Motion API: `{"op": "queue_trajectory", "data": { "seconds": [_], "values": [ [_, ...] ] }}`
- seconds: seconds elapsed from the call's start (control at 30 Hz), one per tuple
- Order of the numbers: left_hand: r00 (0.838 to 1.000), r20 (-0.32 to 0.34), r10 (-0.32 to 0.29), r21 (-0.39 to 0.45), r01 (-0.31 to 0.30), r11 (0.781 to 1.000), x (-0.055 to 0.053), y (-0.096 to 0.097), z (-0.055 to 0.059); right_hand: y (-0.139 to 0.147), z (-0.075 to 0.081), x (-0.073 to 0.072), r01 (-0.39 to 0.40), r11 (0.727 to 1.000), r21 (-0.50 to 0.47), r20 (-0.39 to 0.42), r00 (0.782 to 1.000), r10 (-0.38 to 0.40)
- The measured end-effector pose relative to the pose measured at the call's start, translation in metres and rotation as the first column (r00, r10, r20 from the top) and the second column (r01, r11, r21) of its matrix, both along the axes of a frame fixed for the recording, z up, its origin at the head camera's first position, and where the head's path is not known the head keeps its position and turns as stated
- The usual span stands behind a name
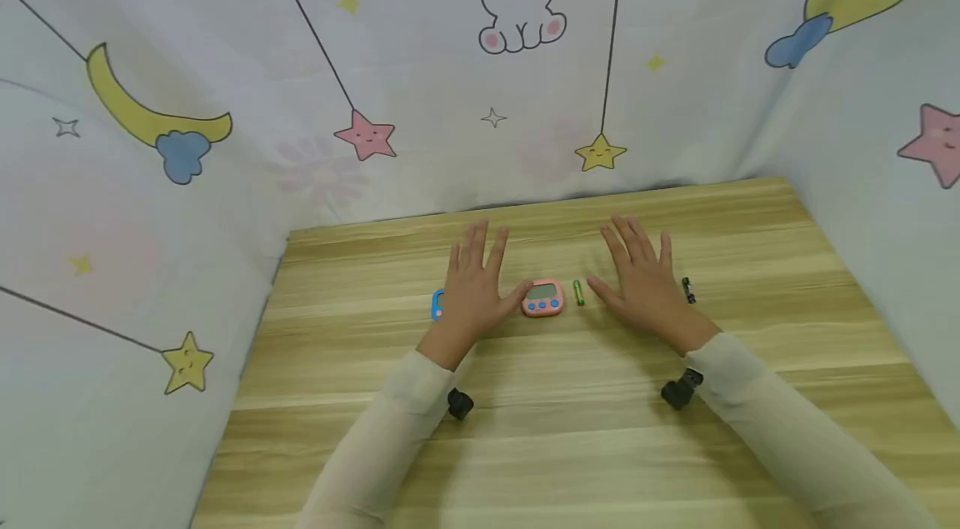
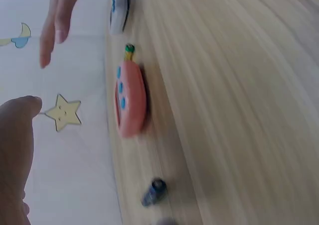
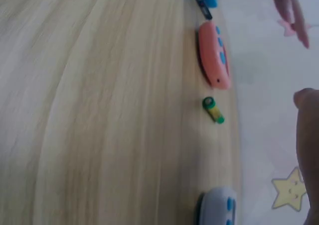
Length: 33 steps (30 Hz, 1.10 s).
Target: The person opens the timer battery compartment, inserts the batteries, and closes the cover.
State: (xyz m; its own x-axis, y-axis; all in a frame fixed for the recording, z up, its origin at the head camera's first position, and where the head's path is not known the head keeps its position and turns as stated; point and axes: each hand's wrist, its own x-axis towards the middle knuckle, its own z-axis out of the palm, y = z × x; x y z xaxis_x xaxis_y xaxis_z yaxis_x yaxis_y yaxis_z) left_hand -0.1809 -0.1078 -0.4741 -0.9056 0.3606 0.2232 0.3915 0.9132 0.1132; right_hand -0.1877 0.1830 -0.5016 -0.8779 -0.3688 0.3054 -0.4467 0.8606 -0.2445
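Note:
Both hands hover over the table with fingers spread, holding nothing. Beneath my left hand [image 1: 472, 287] lies a blue digital timer [image 1: 437, 306], mostly hidden by the hand in the head view. A pink digital timer [image 1: 542, 297] with blue buttons lies by the left thumb. To its right is a small green-and-yellow battery [image 1: 578, 292], near the thumb of my right hand [image 1: 643, 287]. A pale grey timer [image 3: 218, 207] is hidden under the right hand in the head view. One dark battery [image 2: 154, 191] lies between the blue and pink timers, another dark battery [image 1: 688, 290] beyond the right hand.
The timers and batteries form a rough row across the wood-grain table [image 1: 555, 446], towards its back edge. White cloth [image 1: 450, 79] printed with stars, moons and a rabbit surrounds the back and sides. A small black camera [image 1: 681, 389] sits at the right wrist.

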Motion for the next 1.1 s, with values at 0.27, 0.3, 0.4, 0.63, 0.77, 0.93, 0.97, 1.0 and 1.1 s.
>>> {"op": "queue_trajectory", "data": {
  "seconds": [0.27,0.3,0.4,0.63,0.77,0.93,0.97,1.0,1.1],
  "values": [
    [0.99,-0.007,-0.137,0.043,0.138,0.99,0.0,0.045,0.007,0.028,-0.009,0.003,-0.075,0.996,-0.056,-0.007,0.997,0.074],
    [0.989,0.004,-0.15,0.048,0.15,0.988,-0.001,0.051,0.008,0.032,-0.011,0.003,-0.074,0.996,-0.055,-0.002,0.997,0.074],
    [0.98,0.044,-0.192,0.064,0.189,0.98,-0.002,0.066,0.009,0.043,-0.013,0.005,-0.063,0.995,-0.079,0.038,0.997,0.066],
    [0.957,0.209,-0.203,0.07,0.193,0.979,-0.005,0.089,0.007,0.059,-0.016,0.009,-0.047,0.985,-0.168,0.131,0.989,0.069],
    [0.939,0.25,-0.236,0.087,0.221,0.971,-0.006,0.105,0.006,0.065,-0.016,0.011,-0.063,0.981,-0.181,0.152,0.984,0.091],
    [0.925,0.267,-0.271,0.106,0.251,0.962,-0.006,0.125,0.002,0.07,-0.017,0.012,-0.087,0.982,-0.168,0.157,0.981,0.114],
    [0.922,0.278,-0.271,0.109,0.25,0.962,-0.005,0.128,0.001,0.071,-0.018,0.012,-0.092,0.982,-0.164,0.159,0.98,0.119],
    [0.919,0.29,-0.266,0.108,0.245,0.963,-0.005,0.131,-0.001,0.071,-0.019,0.012,-0.097,0.982,-0.16,0.159,0.98,0.123],
    [0.911,0.322,-0.258,0.102,0.237,0.966,-0.005,0.141,-0.004,0.076,-0.019,0.013,-0.107,0.981,-0.162,0.146,0.98,0.131]
  ]
}}
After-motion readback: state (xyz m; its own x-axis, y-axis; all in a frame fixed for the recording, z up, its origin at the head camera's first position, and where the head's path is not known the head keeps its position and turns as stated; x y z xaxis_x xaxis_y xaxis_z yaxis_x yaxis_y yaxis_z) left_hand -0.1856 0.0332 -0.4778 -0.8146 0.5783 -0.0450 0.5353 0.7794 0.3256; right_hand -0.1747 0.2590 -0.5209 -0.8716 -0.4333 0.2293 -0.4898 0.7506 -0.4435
